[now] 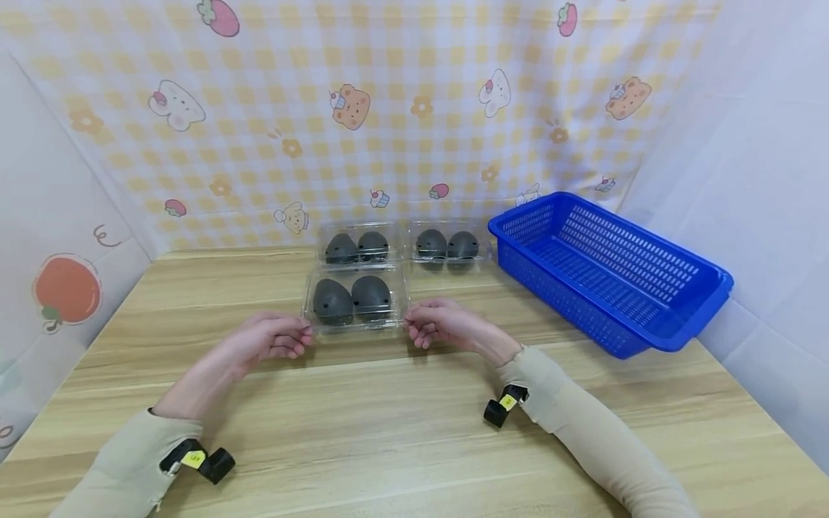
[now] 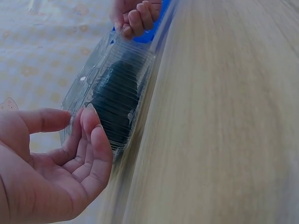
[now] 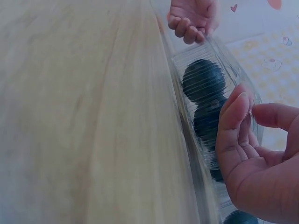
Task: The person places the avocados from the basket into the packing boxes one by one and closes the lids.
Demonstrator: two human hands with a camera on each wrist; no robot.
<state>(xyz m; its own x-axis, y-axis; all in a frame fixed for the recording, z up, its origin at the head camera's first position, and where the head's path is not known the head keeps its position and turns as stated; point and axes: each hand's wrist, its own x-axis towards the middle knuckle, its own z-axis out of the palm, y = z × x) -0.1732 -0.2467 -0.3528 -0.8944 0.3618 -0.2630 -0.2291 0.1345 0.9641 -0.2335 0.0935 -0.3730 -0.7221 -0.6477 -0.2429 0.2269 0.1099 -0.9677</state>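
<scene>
A clear plastic clamshell box (image 1: 355, 328) with two dark, egg-shaped fruits (image 1: 371, 297), avocado-like, stands at the middle of the table. My left hand (image 1: 275, 337) pinches its near left corner between thumb and fingers. At the near right corner, my right hand (image 1: 447, 324) pinches the rim in the same way. In the left wrist view the box (image 2: 117, 88) shows ribbed clear walls, with the left thumb and forefinger at its edge. The right wrist view shows the right fingers on the box (image 3: 198, 63), with the left hand (image 3: 194, 18) beyond.
Directly behind stands a second clear box (image 1: 358, 230) with two dark fruits, and a third box (image 1: 447, 227) is to its right. A blue perforated basket (image 1: 648, 342) sits at the right of the wooden table (image 1: 363, 439). Patterned cloth (image 1: 401, 144) hangs behind.
</scene>
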